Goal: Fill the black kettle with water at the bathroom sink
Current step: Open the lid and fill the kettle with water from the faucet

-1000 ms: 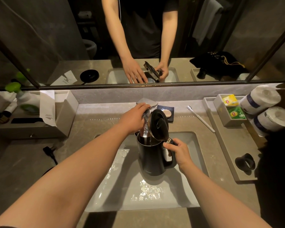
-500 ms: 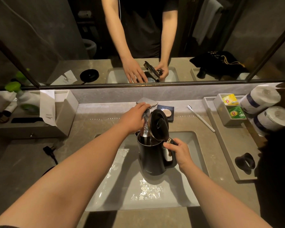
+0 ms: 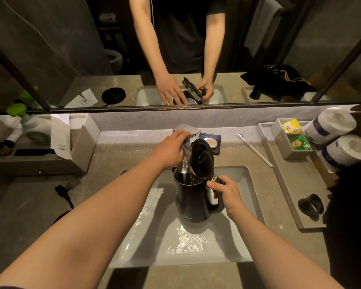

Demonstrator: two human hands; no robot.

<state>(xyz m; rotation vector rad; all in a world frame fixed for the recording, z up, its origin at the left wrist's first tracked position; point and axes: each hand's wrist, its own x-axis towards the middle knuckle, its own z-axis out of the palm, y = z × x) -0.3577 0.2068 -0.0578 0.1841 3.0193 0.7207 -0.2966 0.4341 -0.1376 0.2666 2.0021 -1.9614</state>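
- Bathroom counter, white sink (image 3: 241, 207) basin, mirror above.
- Right hand (image 3: 227, 193) wrapped on black kettle (image 3: 193, 200) handle; lid (image 3: 201, 158) open.
- Left hand (image 3: 170, 150) closed on faucet (image 3: 186, 130) lever, water running in.
- Kettle rigid, likely getting heavy; handle is the safest hold.

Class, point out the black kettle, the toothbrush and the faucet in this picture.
black kettle (image 3: 193, 202): head view, on its front wall.
toothbrush (image 3: 255, 151): head view, middle of its white handle.
faucet (image 3: 187, 128): head view, its flat metal top.
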